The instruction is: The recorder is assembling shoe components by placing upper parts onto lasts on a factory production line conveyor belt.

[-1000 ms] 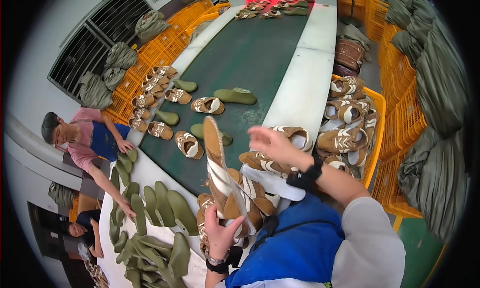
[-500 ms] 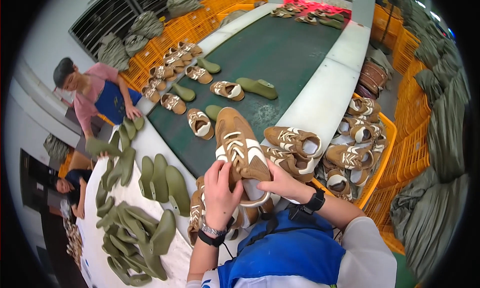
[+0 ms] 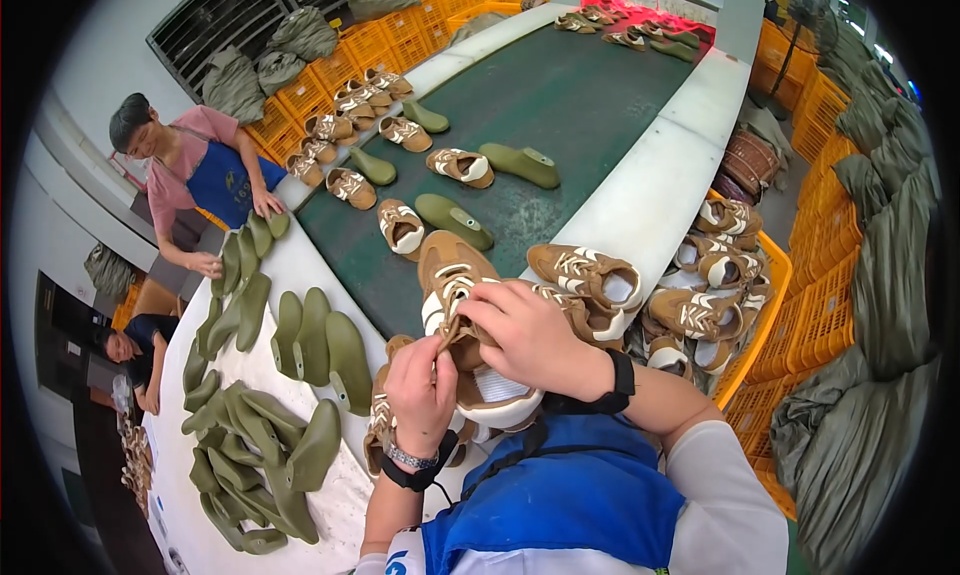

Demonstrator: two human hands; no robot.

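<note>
While the fingertips (image 3: 446, 337) of the left hand (image 3: 420, 390) pinch a lace end near the tongue, the right hand (image 3: 535, 335) curls over the top of a brown and white sneaker (image 3: 450, 275), its fingers bent and closed on the laces. The shoe is held just above the near edge of the white work table (image 3: 300, 265), toe pointing away from the person, heel down toward the blue apron (image 3: 570, 500). Both wrists carry dark bands, and the left also a metal bracelet.

More brown sneakers (image 3: 590, 275) lie touching the held shoe on its right, and another pile fills an orange crate (image 3: 765, 305) further right. Beyond the hands runs a dark green conveyor belt (image 3: 570, 105), bearing single sneakers and olive green shoe lasts (image 3: 455, 220) spaced apart along it. On the white table to the left, many olive green lasts (image 3: 260, 445) lie in a loose heap, with three set side by side (image 3: 320, 335) nearer the belt.

Across the table at the far left, a person in a pink shirt and blue apron (image 3: 200, 170) leans in with both hands resting near a row of lasts. Another person (image 3: 130, 350) is partly visible lower at the left edge. Stacked orange crates (image 3: 400, 35) and grey-green sacks (image 3: 300, 40) line the far side of the belt, and more sacks (image 3: 890, 235) hang down the right.
</note>
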